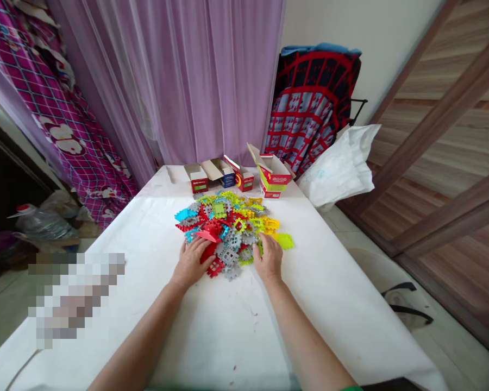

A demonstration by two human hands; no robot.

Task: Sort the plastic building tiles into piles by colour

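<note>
A heap of plastic interlocking building pieces (228,228) in grey, red, yellow, lime and blue lies on the white-covered table (224,326). My left hand (193,262) rests at the heap's front left, fingers apart over red pieces. Just beyond its fingertips sits a smooth red piece (206,235). On the right edge, my right hand (269,259) has its thumb and fingers apart against grey and lime pieces. A flat lime piece (286,241) lies just beyond this hand. Neither hand visibly grips a piece, though some fingertips are hidden among them.
Several open cardboard boxes line the far edge, among them a red one (199,185), a blue one (228,180) and a larger red and lime one (274,182). A white sack (340,168) stands beyond the right edge. A blurred patch (75,298) covers the left side.
</note>
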